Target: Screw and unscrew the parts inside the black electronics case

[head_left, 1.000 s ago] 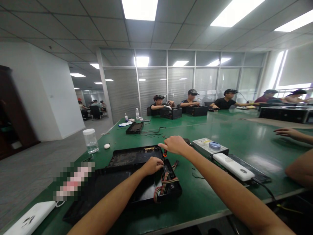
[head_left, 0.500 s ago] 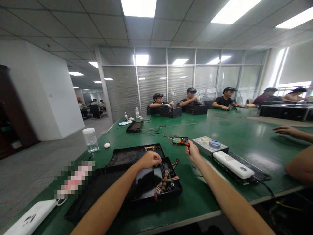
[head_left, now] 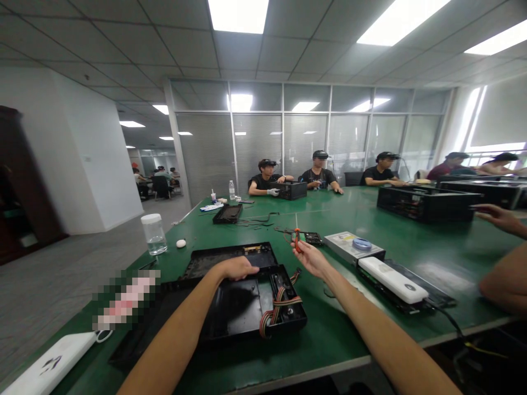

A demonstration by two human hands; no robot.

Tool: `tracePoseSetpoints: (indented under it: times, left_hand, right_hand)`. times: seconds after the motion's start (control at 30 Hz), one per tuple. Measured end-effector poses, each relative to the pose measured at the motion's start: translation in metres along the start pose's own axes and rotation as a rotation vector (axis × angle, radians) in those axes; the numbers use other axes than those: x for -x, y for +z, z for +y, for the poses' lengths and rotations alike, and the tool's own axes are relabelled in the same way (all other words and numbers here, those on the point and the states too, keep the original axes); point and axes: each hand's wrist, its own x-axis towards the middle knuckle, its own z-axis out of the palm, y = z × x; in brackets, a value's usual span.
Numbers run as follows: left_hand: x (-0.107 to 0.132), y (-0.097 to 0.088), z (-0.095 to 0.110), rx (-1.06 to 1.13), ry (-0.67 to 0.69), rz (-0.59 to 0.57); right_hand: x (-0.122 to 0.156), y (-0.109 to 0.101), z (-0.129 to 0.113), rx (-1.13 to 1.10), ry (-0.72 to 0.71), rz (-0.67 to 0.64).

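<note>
In front of me lies a black metal computer case point(head_left: 234, 310), its open side up, with striped ribbon wires point(head_left: 282, 302) at its right end. My left hand point(head_left: 240, 268) is closed on the far rim of this case; its fingertips are partly hidden. Above the table, right of the case, my right hand point(head_left: 309, 258) grips a screwdriver point(head_left: 297, 240) by its orange handle, which stands about upright. Just beyond that hand a small circuit board point(head_left: 313, 238) with thin wires rests on the table.
A silver drive box point(head_left: 343, 245) carries a blue roll of tape point(head_left: 362, 244); a white power bank point(head_left: 393, 280) lies beside it. To the left are a clear jar point(head_left: 154, 236) and another white device point(head_left: 53, 365). A co-worker's hand point(head_left: 498, 218) touches a black case point(head_left: 426, 204) at right.
My left hand has moved left along the rim. The screwdriver has swung from pointing left to upright. At right, a black case has slid further onto the table beside the co-worker's hand.
</note>
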Motion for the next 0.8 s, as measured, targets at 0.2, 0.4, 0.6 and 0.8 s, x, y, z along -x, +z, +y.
tracePoseSetpoints:
  times: [0.2,0.4,0.6,0.8]
  left_hand:
    - [0.005,-0.019,0.005,-0.307,0.097,0.433]
    - [0.004,-0.014,-0.013,-0.536,0.03,0.174]
    - [-0.004,-0.006,-0.028,-0.545,0.082,0.093]
    - [0.0,-0.01,-0.015,-0.74,0.227,0.179]
  right_hand:
    - [0.07,0.049,-0.01,1.048,-0.395,-0.359]
    - [0.169,0.072,-0.005,1.845,-0.556,-0.512]
    - [0.194,0.047,-0.014,1.918,-0.607,-0.522]
    - [0.196,0.021,-0.002,1.885,-0.462,-0.327]
